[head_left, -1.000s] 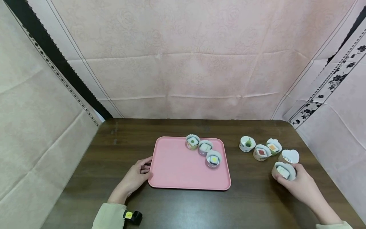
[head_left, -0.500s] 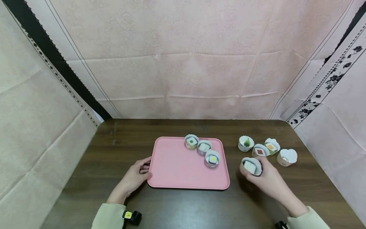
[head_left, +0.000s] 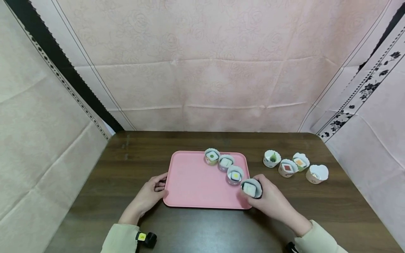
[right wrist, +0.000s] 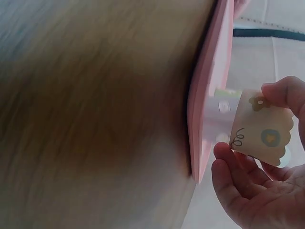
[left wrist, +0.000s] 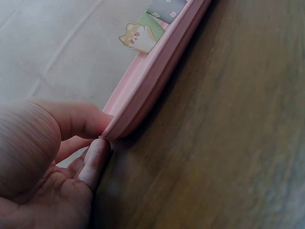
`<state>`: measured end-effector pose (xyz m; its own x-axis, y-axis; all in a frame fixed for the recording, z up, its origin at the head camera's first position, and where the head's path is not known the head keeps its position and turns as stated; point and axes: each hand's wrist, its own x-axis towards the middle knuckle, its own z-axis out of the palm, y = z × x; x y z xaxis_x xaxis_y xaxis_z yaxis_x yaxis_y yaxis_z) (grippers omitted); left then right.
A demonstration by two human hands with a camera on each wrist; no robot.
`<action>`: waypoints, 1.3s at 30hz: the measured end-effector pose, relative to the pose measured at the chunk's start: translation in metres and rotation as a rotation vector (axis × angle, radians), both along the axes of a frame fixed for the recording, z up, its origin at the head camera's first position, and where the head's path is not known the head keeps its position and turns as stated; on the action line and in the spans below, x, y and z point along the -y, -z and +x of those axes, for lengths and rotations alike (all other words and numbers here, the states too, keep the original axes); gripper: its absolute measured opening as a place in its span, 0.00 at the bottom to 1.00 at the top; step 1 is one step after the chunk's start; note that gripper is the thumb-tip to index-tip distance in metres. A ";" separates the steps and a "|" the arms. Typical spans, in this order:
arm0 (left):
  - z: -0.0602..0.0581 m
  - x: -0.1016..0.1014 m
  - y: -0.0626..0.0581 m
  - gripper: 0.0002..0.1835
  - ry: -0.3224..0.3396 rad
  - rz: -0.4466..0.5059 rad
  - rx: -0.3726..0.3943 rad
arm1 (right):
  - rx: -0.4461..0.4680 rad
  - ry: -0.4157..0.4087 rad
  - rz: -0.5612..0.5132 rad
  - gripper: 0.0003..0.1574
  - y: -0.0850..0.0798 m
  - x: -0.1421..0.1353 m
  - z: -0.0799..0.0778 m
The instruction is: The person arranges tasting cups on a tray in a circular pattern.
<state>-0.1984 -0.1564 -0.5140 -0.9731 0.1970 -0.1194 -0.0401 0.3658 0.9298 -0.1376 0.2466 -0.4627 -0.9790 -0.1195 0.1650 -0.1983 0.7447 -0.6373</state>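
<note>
My left hand (head_left: 150, 193) pinches the left rim of a pink tray (head_left: 193, 182), thumb above and fingers beneath, as the left wrist view shows. Three paper cupcake cups stand toward the tray's right side: a far cup (head_left: 212, 157), a middle cup (head_left: 226, 163) and a near cup (head_left: 235, 175). Over the tray's near right corner, my right hand (head_left: 272, 198) holds a cream paper cupcake cup (right wrist: 262, 126) with a pale square piece inside. In the right wrist view thumb and fingers grip its sides. Whether its base touches the tray cannot be told.
On the wooden table (head_left: 202, 232), right of the tray, several more cups stand grouped: one with a green plant-like top (head_left: 272, 159), a red-topped cup (head_left: 288, 168), an orange-topped cup (head_left: 301, 161) and a cream cup (head_left: 317, 174). Pale cloth (head_left: 205, 88) hangs behind.
My right hand has carried the cream paper cupcake cup leftward from the right-hand group to the tray's near right corner. The left hand stays on the tray rim.
</note>
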 end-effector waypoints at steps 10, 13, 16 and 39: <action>0.000 0.000 0.001 0.33 -0.009 0.000 0.014 | 0.041 0.004 0.001 0.31 0.009 0.020 0.000; 0.000 0.000 0.002 0.33 -0.008 -0.002 0.016 | 0.042 -0.002 0.003 0.31 0.012 0.024 -0.001; -0.001 0.000 0.002 0.33 -0.012 -0.004 0.017 | 0.028 -0.006 0.019 0.31 0.016 0.028 -0.002; 0.004 -0.002 -0.013 0.33 0.002 -0.006 0.036 | 0.061 0.014 0.063 0.35 0.013 0.030 0.001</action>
<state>-0.1947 -0.1540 -0.5014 -0.9677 0.1985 -0.1556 -0.0727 0.3713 0.9257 -0.1362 0.2161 -0.4754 -0.9887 -0.1140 0.0972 -0.1496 0.7862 -0.5997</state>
